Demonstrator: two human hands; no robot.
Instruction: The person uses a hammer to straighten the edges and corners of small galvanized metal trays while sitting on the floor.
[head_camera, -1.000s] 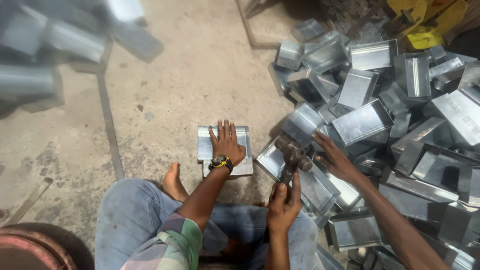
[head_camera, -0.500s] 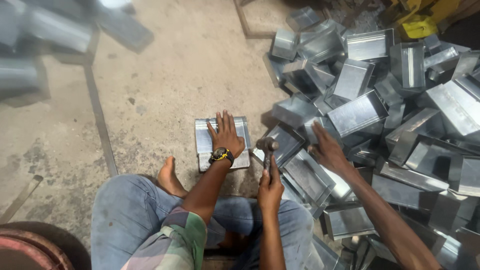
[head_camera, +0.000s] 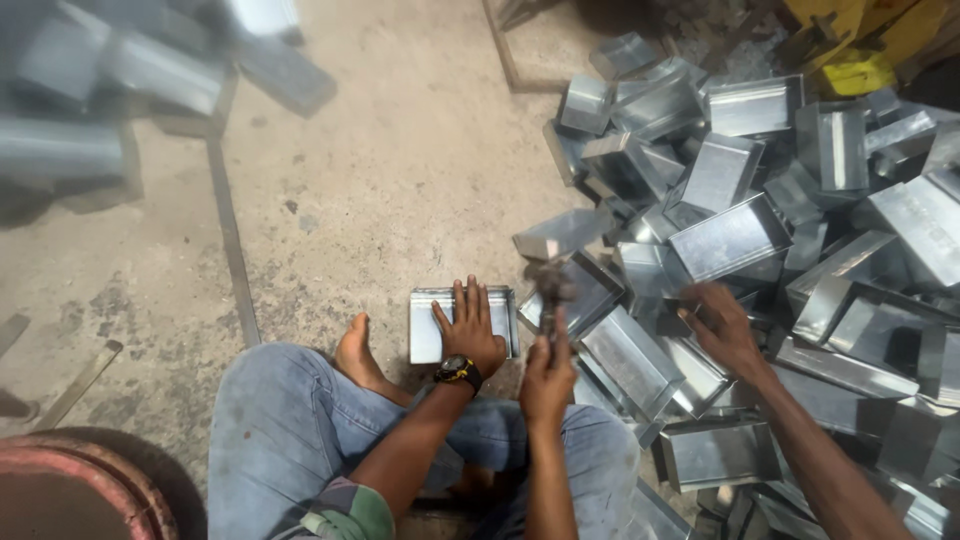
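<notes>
Your left hand lies open, palm flat on a shallow sheet-metal tray on the concrete floor, just ahead of your knees. Your right hand is closed around a hammer, head up at 12 o'clock. The tray looks light, stiff and sharp-edged, so press its flat base. At 3 o'clock, another person's hand reaches into a pile of trays.
</notes>
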